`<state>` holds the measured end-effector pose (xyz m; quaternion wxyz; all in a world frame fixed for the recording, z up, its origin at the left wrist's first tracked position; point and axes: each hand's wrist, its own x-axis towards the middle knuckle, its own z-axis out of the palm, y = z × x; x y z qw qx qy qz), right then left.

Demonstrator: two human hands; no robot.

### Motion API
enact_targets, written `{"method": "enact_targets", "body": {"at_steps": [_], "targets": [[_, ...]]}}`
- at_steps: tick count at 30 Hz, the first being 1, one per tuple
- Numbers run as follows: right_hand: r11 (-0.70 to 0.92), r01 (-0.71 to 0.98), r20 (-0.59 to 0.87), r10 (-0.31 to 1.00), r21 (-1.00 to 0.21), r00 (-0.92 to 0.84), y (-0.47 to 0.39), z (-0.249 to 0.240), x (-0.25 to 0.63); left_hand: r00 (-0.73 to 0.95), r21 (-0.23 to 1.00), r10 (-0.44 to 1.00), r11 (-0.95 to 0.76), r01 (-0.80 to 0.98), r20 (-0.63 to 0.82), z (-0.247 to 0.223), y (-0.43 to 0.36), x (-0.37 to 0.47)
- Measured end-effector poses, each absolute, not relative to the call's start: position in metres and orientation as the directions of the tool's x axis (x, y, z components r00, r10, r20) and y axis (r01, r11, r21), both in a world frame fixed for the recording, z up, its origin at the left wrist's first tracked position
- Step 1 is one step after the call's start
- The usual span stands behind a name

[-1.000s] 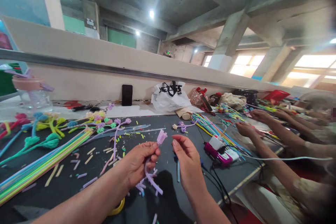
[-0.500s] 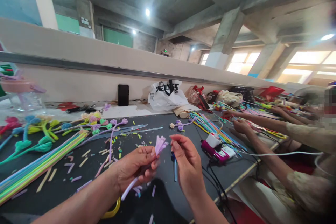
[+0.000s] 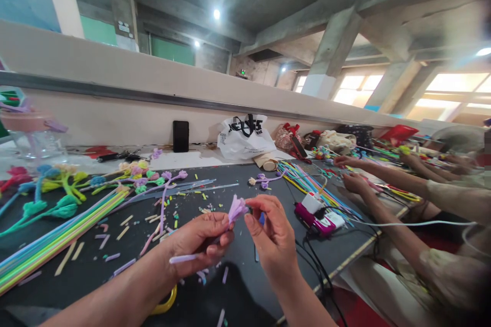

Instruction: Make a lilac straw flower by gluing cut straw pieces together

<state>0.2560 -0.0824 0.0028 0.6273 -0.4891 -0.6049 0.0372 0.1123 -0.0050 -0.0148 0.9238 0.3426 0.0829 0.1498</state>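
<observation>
Fingers of my left hand (image 3: pixel 209 240) pinch a light purple pipe-cleaner flower (image 3: pixel 237 209), its petals fanned out above the thumb and its stem end (image 3: pixel 183 259) sticking out below the palm toward the left. Just right of the petals is my right hand (image 3: pixel 272 232), thumb and fingertips curled close together at the flower's edge. Whether those fingertips grip a petal is too small to make out. A blue object (image 3: pixel 262 218) shows partly behind the right fingers. Short purple offcuts (image 3: pixel 224 275) lie on the black table (image 3: pixel 245 286) below.
Bundled coloured stems (image 3: pixel 65 237) and finished flowers (image 3: pixel 63 206) lie left. A yellow handle (image 3: pixel 166 302) is near my left forearm. Rightward are a magenta device (image 3: pixel 312 220), cables and another person's hands (image 3: pixel 356 183). A phone (image 3: pixel 180 136) and white bag (image 3: pixel 245 138) stand at the back.
My right hand's fingers have closed in beside the petals. The flower has turned slightly in my left hand, and its stem end has swung up and left to lie nearly level.
</observation>
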Motion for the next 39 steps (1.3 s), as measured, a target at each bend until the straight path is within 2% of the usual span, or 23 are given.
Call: {"method": "enact_targets", "body": {"at_steps": [13, 22, 24, 30, 39], "targets": [[0.430, 0.710, 0.764, 0.600, -0.557, 0.236, -0.083, 0.006, 0.256, 0.945, 0.711, 0.319, 0.679, -0.181, -0.065, -0.019, -0.004, 0.113], [0.393, 0.821, 0.836, 0.521, -0.414, 0.172, -0.080, 0.002, 0.254, 0.951, 0.740, 0.304, 0.652, -0.165, -0.055, -0.024, -0.001, 0.115], [0.406, 0.799, 0.824, 0.535, -0.443, 0.185, -0.079, 0.000, 0.254, 0.947, 0.734, 0.319, 0.652, -0.190, -0.037, -0.025, 0.000, 0.115], [0.446, 0.459, 0.634, 0.628, -0.769, 0.451, -0.073, -0.011, 0.248, 0.933, 0.631, 0.360, 0.727, -0.272, -0.012, -0.021, 0.001, 0.113], [0.444, 0.329, 0.550, 0.728, -0.833, 0.409, -0.074, -0.012, 0.231, 0.954, 0.593, 0.300, 0.768, -0.243, 0.003, -0.023, -0.003, 0.113]]}}
